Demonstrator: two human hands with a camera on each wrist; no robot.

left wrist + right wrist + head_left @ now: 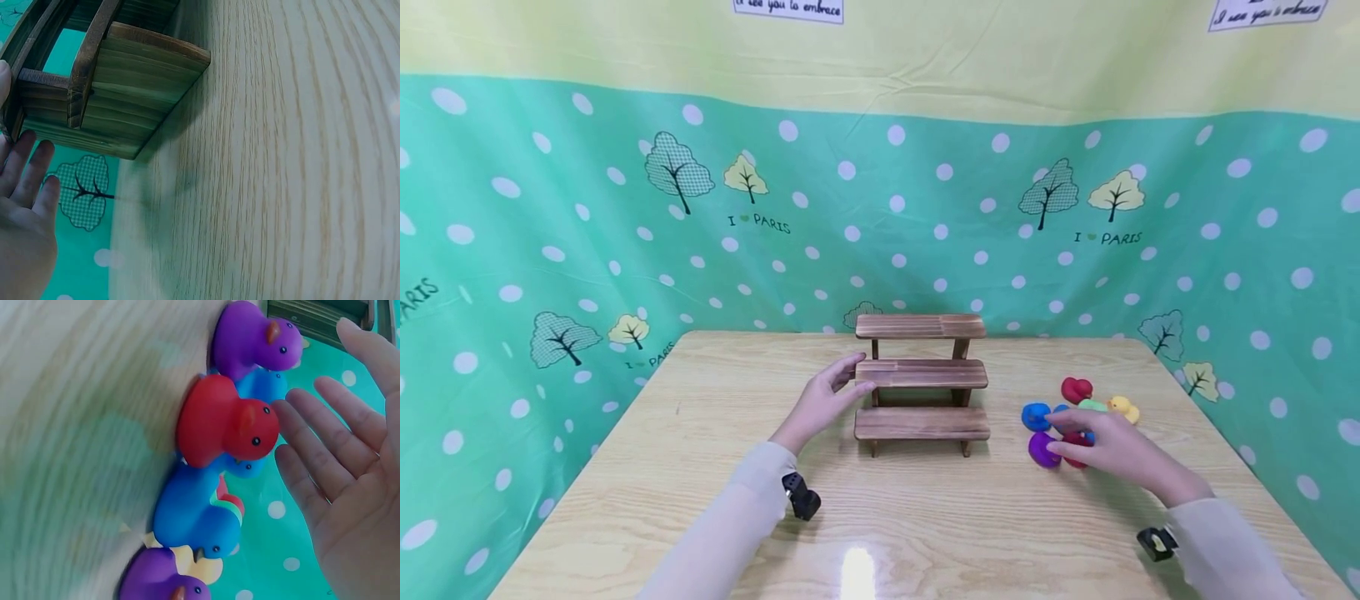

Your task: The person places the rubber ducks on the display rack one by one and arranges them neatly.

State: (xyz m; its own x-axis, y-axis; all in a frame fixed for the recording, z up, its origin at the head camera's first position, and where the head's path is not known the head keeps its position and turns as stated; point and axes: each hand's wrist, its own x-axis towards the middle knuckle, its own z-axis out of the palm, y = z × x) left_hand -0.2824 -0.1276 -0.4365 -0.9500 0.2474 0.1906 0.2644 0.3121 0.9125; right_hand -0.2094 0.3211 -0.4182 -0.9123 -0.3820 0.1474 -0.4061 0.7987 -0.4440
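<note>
A three-tier wooden stand (922, 423) rests on the table. My left hand (826, 402) is at the left end of its middle tier, thumb in front and fingers behind. In the left wrist view, the fingers (26, 172) look fairly straight beside the stand's dark wood (147, 81); firm contact cannot be made out. My right hand (1116, 450) reaches over a group of small toy ducks, fingers spread, holding nothing. Below it are a purple duck (1042, 451) and a red duck (215, 425). A blue duck (1035, 416) sits just left of the fingertips.
Behind the right hand are another red duck (1077, 389), a yellow duck (1124, 408) and a partly covered green duck (1092, 405). A second purple duck (156, 578) shows low in the right wrist view. A dotted green curtain (925, 250) hangs behind the wooden table (700, 467).
</note>
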